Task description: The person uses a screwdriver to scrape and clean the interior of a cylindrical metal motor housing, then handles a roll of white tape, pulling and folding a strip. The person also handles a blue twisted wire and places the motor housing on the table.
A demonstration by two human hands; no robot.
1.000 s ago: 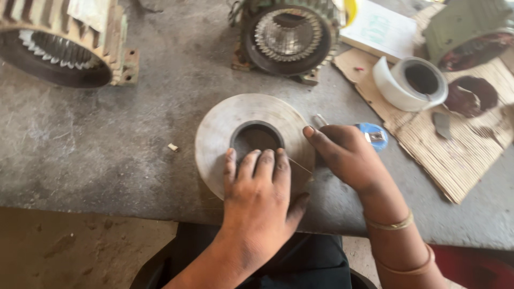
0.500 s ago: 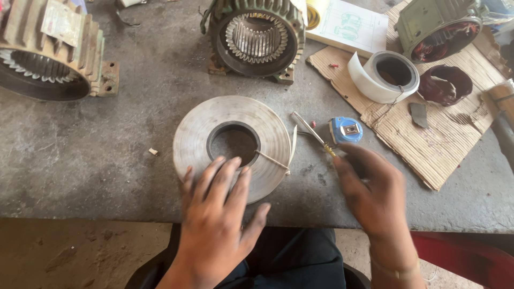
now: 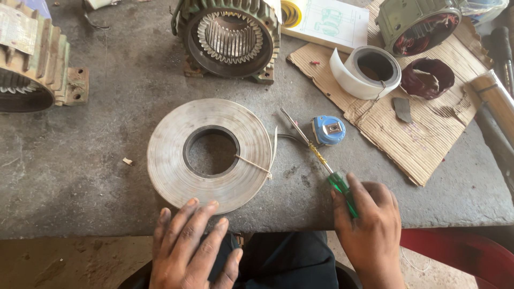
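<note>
A large flat roll of grey-white insulating strip [image 3: 210, 154] lies on the grey bench, tied across one side with a thin string. My left hand [image 3: 191, 247] hovers at the bench's near edge, fingers spread, its fingertips just short of the roll's rim and holding nothing. My right hand [image 3: 369, 227] grips the green handle of a screwdriver [image 3: 321, 163], whose shaft points up-left toward a blue tape measure [image 3: 328, 130]. A pair of thin metal scissors or tweezers [image 3: 293, 128] lies beside the shaft.
A green motor stator housing [image 3: 230, 37] stands behind the roll, another housing [image 3: 32, 67] at far left, a third [image 3: 420, 24] at top right. Cardboard [image 3: 407, 123] carries a white tape roll [image 3: 367, 72] and a dark red coil [image 3: 427, 78]. A printed sheet [image 3: 334, 21] lies nearby.
My left hand has drawn back off the roll toward the bench edge. My right hand has slid back and right along the screwdriver. The camera view has shifted, showing more of the bench.
</note>
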